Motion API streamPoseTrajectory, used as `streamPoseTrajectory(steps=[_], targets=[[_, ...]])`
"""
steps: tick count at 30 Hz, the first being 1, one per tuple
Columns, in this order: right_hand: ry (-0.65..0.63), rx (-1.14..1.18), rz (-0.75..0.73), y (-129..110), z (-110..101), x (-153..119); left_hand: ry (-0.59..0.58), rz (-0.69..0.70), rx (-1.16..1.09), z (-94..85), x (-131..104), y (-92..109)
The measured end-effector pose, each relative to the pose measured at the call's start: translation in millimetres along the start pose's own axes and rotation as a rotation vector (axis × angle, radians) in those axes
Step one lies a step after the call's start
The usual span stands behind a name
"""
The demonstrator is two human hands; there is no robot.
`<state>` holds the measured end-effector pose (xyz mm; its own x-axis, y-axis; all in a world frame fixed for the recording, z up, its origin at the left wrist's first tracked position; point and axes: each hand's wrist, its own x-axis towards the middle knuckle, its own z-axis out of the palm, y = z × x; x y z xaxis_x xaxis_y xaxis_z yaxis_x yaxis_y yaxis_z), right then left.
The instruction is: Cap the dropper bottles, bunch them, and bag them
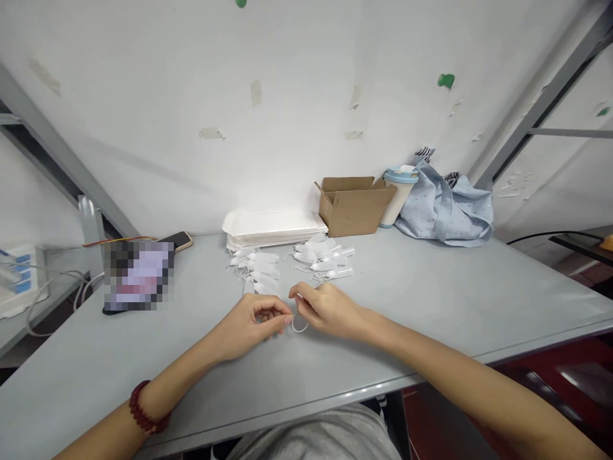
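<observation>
A thin white string (300, 329) hangs in a small loop between my two hands, above the grey table. My left hand (261, 322) pinches one end of it between thumb and forefinger. My right hand (325, 310), fingers curled, grips the string from the other side; its fingertips are partly hidden. Just behind the hands lie two loose groups of small translucent white tube-like pieces with strings, a left group (263, 259) and a right group (339, 275). My right hand covers the near edge of the right group.
A stack of white flat boxes or cards (275, 223) lies by the wall, beside an open cardboard box (359, 214). Further right stand a lidded cup (396, 198) and a light blue cloth bag (445, 211). At left are a phone (182, 240) and a blurred-out device (141, 275).
</observation>
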<state>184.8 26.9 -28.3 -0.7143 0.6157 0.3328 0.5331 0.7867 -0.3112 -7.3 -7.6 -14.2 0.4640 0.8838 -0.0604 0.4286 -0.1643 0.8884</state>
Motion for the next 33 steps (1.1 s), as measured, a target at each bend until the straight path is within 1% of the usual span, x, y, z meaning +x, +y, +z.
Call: streamPoseTrajectory(steps=[5,11,20,28,33], targets=[[-0.024,-0.023,0.004,0.2,0.0,0.4,0.003,-0.005,-0.021,-0.1,0.6,0.6],[-0.006,-0.014,-0.007,0.4,0.2,-0.8,0.006,-0.003,-0.017,0.0,1.9,1.8],[-0.028,-0.032,-0.004,-0.9,-0.2,-0.1,-0.002,0.001,-0.032,0.3,-0.4,2.3],[-0.112,-0.152,-0.017,-5.1,-0.8,0.3,0.017,0.008,0.034,4.6,1.7,-0.4],[-0.157,-0.236,-0.012,-11.6,-1.5,2.5,0.023,0.015,0.012,8.6,2.0,-5.3]])
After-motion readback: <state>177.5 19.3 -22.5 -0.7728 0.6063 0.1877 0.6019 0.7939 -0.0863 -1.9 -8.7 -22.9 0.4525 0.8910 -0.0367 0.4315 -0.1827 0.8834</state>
